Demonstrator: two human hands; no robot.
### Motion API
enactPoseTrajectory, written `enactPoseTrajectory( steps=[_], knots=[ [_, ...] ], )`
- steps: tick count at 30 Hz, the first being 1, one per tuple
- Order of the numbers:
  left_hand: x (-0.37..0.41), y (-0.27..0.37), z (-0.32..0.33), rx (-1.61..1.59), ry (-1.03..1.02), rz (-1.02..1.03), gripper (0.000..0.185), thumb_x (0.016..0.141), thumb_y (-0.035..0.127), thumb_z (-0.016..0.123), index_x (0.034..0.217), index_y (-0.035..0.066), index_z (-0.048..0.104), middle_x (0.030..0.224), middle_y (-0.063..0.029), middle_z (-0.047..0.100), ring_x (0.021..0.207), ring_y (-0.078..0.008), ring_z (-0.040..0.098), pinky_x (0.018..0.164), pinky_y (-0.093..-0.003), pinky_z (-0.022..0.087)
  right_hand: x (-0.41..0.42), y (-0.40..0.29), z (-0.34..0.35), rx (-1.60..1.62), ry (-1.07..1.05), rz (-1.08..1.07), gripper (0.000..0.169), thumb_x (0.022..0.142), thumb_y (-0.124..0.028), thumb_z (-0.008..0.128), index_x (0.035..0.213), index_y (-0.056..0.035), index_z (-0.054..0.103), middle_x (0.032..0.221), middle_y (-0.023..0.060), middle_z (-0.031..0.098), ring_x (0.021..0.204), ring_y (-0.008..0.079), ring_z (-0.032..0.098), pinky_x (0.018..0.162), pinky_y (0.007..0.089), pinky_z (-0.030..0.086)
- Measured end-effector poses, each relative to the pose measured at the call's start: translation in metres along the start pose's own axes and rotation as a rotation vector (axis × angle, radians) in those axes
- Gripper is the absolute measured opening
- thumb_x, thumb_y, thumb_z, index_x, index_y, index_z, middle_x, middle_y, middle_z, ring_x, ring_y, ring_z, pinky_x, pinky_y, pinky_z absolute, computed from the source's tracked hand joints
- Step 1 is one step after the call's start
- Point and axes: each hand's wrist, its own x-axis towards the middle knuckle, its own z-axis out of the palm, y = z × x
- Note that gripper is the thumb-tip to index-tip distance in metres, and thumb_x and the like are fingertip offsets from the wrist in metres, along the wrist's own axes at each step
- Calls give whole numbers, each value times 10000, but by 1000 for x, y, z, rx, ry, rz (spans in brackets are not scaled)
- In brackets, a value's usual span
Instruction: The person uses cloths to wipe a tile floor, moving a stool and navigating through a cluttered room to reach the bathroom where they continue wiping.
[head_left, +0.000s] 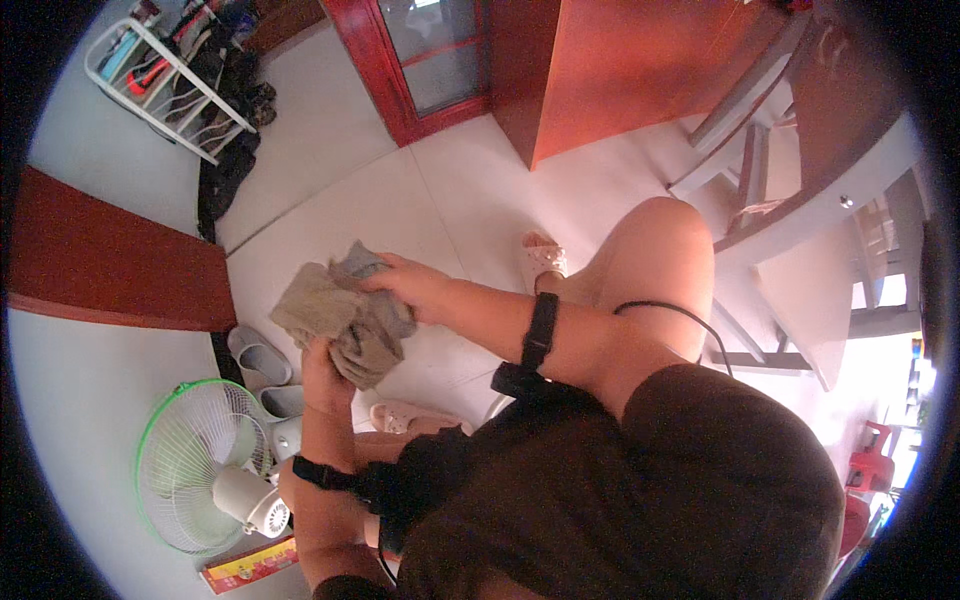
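Note:
Bunched between both hands is a crumpled grey-brown cloth (315, 300), with a bluish-grey part towards the right. My left hand (328, 375) grips its lower edge from the near side; some of those fingers are hidden behind the folds. On the right side of the bundle, my right hand (412, 289) pinches the bluish-grey part between thumb and fingers. The cloth is held in front of my knees, above the pale tiled floor (337, 202).
A fan (202, 465) with a green rim stands close to my left arm, near grey slippers (259, 354) and a red-and-yellow box (251, 564). Ahead are a white shoe rack (172, 82) and a red-framed cabinet (442, 67). A wooden chair (750, 165) stands right.

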Motion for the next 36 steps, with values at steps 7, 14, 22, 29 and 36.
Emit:
enactPoseTrajectory(
  steps=[7,14,22,29,36],
  knots=[
    [6,13,4,4,46,-242,467,734,138,511,1165,12,382,1133,-124,474,1041,-281,457,896,-390,362,9,-21,-55,140,163,29,348,704,-69,536,1039,-34,451,978,127,531,831,242,560,666,388,485],
    [61,-8,-60,-39,153,-295,452,725,132,491,1152,15,401,1155,-139,455,1050,-308,446,916,-423,348,42,-28,-159,-78,588,139,394,610,-148,624,966,-25,511,937,183,520,818,345,538,647,461,443],
    [118,-49,-150,263,565,-226,403,673,126,560,1021,-55,469,1026,-148,511,881,-292,532,754,-416,456,15,-92,-425,-394,1597,-343,345,655,-131,548,983,-45,480,892,100,534,785,255,521,658,416,445],
    [140,-70,-228,674,906,-128,485,646,105,593,1076,-55,436,1036,-169,506,866,-285,537,714,-396,476,20,-154,-459,-960,1666,-251,357,751,-123,528,1093,-56,451,1063,101,510,989,265,479,822,347,406],
    [154,-127,-389,951,789,-353,452,665,111,584,1085,-7,466,1037,-161,527,876,-310,540,712,-403,455,101,-32,-441,-1775,1226,283,486,797,-202,444,1257,-126,305,1310,140,228,1166,304,273,936,416,258]
  ],
)
